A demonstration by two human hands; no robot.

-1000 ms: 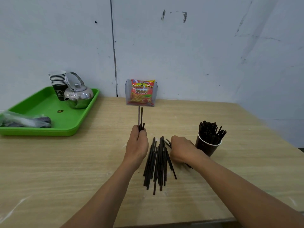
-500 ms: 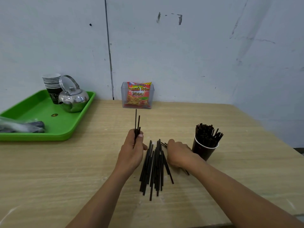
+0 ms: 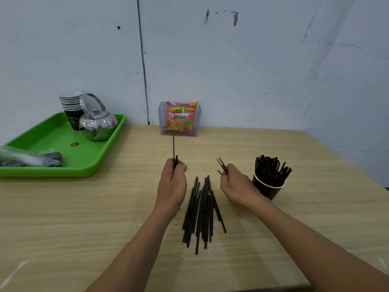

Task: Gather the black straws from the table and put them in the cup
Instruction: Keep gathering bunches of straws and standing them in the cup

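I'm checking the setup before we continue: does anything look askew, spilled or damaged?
Nothing spilled or damaged. Loose straws lie in a rough pile between the left hand and right hand, one slanting off to the right. The cup stands upright.

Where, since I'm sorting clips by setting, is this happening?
Likely a small drinks or snack stall, though unsure: stacked paper cups and a metal kettle on a green tray, a snack packet in a clear holder.
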